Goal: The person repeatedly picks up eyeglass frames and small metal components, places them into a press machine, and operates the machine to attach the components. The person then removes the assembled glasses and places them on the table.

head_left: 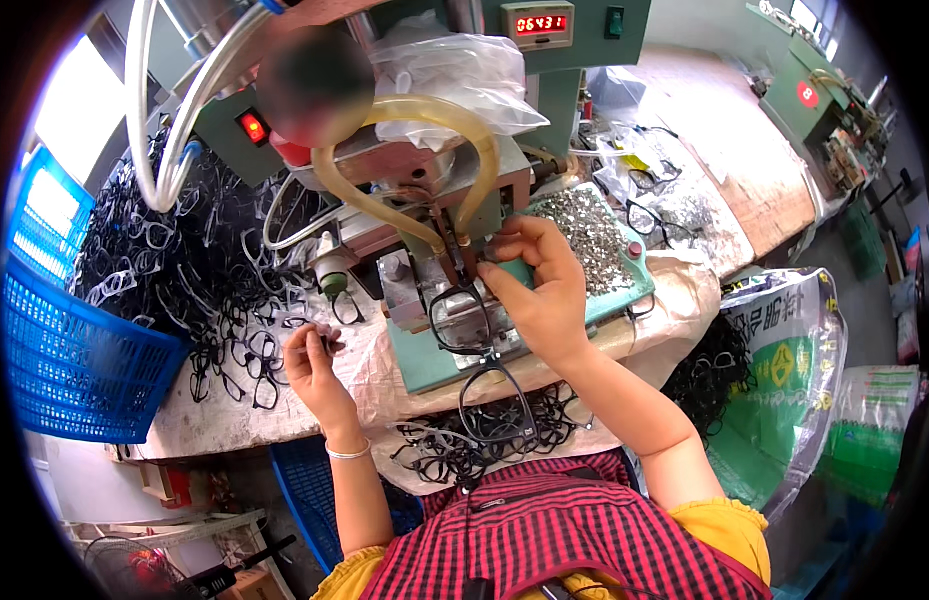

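A black eyeglass frame [462, 401] stands on end under the machine's tool head [458, 262], one rim above the other. My right hand [546, 292] is closed at the frame's upper end, thumb and index finger beside the tool tips; the exact grip is partly hidden. My left hand [320, 380] is raised over the table, left of the machine, with its fingertips pinched together. Something small and dark shows at those fingertips, too small to name. Beneath the lower rim lies a heap of black frames [424, 450] near my lap.
A green tray [639, 285] of small metal parts [584, 240] sits right of the machine. Tangled black frames [144, 260] pile up at the left, beside a blue basket [84, 350]. A yellowish hose [489, 150] loops above the tool head. Green-and-white sacks [774, 400] stand at the right.
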Tool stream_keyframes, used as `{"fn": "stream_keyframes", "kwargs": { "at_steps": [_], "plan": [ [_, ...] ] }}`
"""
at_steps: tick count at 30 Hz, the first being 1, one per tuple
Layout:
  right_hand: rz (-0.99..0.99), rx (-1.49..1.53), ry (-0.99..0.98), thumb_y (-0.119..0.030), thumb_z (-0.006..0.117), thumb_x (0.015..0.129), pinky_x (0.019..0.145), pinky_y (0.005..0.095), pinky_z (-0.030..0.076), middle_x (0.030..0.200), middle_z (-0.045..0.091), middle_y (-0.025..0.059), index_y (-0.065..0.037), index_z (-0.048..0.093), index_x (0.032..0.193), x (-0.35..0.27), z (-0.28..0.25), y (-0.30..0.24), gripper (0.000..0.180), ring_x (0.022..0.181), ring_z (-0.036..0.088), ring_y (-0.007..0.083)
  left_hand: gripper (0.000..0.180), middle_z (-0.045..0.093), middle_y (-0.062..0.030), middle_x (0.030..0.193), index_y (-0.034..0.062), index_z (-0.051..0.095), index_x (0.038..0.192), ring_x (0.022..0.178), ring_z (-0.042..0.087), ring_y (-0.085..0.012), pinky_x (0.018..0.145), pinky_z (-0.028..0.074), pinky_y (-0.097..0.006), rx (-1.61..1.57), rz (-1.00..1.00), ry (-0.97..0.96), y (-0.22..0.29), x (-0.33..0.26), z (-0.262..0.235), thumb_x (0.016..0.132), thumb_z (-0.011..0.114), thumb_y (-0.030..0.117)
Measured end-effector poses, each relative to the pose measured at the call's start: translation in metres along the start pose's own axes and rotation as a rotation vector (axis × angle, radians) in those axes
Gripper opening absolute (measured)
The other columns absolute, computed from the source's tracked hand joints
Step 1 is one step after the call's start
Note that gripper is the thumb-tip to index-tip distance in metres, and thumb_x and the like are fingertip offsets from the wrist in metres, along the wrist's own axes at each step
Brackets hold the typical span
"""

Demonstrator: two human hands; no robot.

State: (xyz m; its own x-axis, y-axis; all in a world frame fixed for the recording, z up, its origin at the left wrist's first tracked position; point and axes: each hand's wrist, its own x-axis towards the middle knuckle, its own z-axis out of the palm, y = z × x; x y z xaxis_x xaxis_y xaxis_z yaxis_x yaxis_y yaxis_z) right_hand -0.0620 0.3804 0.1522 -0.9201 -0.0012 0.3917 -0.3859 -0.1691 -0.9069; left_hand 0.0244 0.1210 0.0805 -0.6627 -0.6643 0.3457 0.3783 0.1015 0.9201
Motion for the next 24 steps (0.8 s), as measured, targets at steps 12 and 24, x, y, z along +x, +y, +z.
{"fn": "stream_keyframes", "kwargs": {
  "at_steps": [12,24],
  "plan": [
    [0.206,0.2,-0.098,0.002,0.069,0.082,0.082,0.0241,0.047,0.091,0.07,0.0059,0.003,0.049,0.127,0.003,0.014,-0.028,0.049,0.089,0.061,0.0087,0.018,0.067,-0.0179,0.1,-0.0027,0.06,0.113,0.085,0.067,-0.0231,0.071,0.057,-0.033,0.009,0.626,-0.383,0.127,0.024,0.088,0.102,0.054,0.01],
    [0.03,0.126,-0.08,-0.003,0.073,0.079,0.092,0.0294,0.047,0.099,0.068,0.009,0.003,0.047,0.131,0.003,0.014,0.001,0.059,0.1,0.062,0.0139,0.018,0.066,-0.0186,0.107,-0.0027,0.059,0.112,0.096,0.065,-0.0253,0.076,0.057,-0.037,-0.02,0.624,-0.371,0.122,0.017,0.086,0.104,0.049,0.011]
  ]
}}
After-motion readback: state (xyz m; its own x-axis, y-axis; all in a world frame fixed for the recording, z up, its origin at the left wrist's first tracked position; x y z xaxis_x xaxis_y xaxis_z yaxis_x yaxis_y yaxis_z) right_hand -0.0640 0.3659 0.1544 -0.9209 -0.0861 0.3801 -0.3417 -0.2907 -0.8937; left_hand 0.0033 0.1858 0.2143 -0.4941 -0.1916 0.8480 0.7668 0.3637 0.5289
